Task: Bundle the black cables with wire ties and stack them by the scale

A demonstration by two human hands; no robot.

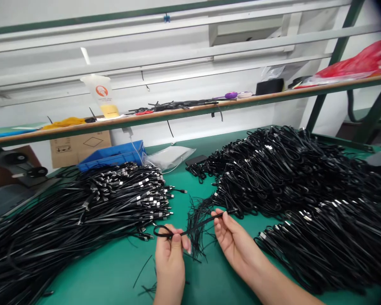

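Note:
A black USB cable (pixel 200 223) stretches between my two hands above the green tabletop (pixel 130 275). My left hand (pixel 171 254) is closed on a looped part of it, thumb pressed against the fingers. Near the cable's other end, my right hand (pixel 233 237) pinches it between thumb and fingers, and the tip points right. Beneath and behind the cable lies a heap of thin black twist ties (pixel 198 241). A few loose strands lie left of my left wrist.
Straight cables (pixel 114 207) cover the left side. Bundled cables (pixel 273 165) form a high pile at right, with more cables (pixel 330 241) in front. Behind stand a blue bin (pixel 114 156) and a plastic bag (pixel 168 157). A shelf (pixel 178 113) crosses above, holding a cup (pixel 101 95).

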